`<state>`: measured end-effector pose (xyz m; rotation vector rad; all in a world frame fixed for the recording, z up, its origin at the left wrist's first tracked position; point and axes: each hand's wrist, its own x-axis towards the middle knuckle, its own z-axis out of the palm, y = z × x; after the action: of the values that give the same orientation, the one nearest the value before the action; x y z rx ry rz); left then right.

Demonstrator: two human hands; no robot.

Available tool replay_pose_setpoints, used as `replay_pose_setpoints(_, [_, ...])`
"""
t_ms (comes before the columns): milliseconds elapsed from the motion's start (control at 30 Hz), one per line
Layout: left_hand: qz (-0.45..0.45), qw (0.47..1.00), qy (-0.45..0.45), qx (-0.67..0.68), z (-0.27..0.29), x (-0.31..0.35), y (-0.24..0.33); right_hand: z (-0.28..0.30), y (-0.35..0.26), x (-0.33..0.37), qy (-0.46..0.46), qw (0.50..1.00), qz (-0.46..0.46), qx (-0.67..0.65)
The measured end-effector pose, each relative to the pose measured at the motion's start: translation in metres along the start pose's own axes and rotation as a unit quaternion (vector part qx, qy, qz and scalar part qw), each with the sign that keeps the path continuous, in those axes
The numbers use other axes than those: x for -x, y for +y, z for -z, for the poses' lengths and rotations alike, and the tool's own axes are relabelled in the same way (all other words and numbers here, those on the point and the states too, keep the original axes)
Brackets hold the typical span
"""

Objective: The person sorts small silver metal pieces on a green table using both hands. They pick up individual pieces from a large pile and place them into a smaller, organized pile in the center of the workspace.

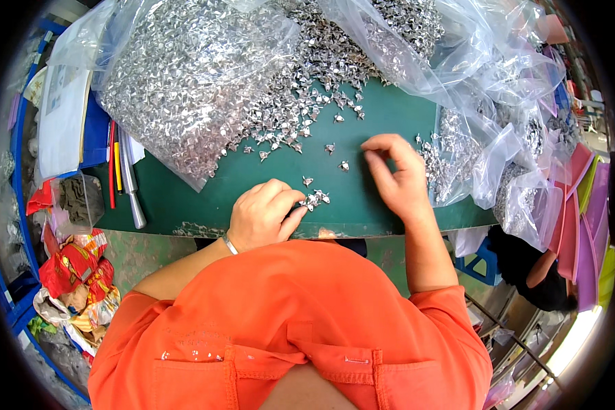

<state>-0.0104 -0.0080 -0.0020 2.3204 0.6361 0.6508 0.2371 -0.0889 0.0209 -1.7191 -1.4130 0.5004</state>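
My left hand (pixel 263 213) is low over the green table, its thumb and forefinger bent round a little cluster of small silvery metal parts (pixel 314 199) at their tips. Just beyond that cluster lies one loose part (pixel 307 182). To the right, my right hand (pixel 400 179) is raised a little, fingers curled and thumb brought close to the forefinger; whatever may be between the tips is too small to make out. A few single parts lie between the hands and a large heap of the same pieces (pixel 280 119) that spills from a clear plastic bag (pixel 178 89).
More clear bags of metal parts (pixel 458 147) lie at the right. On the left are a red pen (pixel 112 164), a yellow pen (pixel 118 167), a silver tool (pixel 131 184), papers (pixel 61 123) and a clear box (pixel 78 198). Purple and pink strips (pixel 584 225) hang at the far right.
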Motion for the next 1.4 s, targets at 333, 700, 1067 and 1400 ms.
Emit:
replay_pose_setpoints(333, [0.005,1.000,-0.011,0.001,0.003,-0.001,0.002,-0.011,-0.010,-0.006,-0.084,0.993,0.072,-0.047])
replay_pose_setpoints(700, [0.011,1.000,-0.018,0.008,0.004,-0.001,0.002,-0.008,-0.003,-0.014,-0.129,0.984,0.117,0.026])
replay_pose_setpoints(1067, [0.005,1.000,-0.009,0.009,0.003,-0.002,0.002,-0.006,-0.001,-0.006,-0.013,0.999,0.034,-0.001])
replay_pose_setpoints(1400, [0.009,1.000,-0.013,0.004,0.002,-0.001,0.001,-0.027,-0.002,-0.004,0.004,0.997,0.068,0.033])
